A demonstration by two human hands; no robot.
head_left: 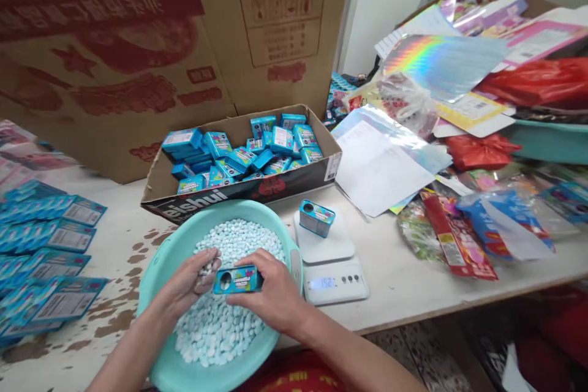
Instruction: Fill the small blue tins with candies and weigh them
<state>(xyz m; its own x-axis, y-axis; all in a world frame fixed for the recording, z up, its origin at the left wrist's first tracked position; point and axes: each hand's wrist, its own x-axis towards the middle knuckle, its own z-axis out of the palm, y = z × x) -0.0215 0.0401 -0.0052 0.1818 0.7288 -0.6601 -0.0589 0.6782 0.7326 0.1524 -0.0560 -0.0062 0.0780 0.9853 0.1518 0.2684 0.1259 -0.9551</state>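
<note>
My right hand [271,288] grips a small blue candy box [236,280] with a round hole in its top. Close beside that box, my left hand [195,278] is cupped around several pale candies [209,268]. Both hands are over a turquoise basin [156,275] partly filled with small pale blue and white candies [215,337]. To the right, another blue box stands upright on the white kitchen scale [328,251], whose display appears to read 152; a dark round hole shows in that box's top too.
Behind the basin, an open cardboard tray [294,187] holds many blue boxes, backed by a large carton [275,30]. Rows of stacked blue boxes [50,263] line the left. Paper sheets [390,165], wrappers [454,233] and a red plastic bag [542,82] crowd the right.
</note>
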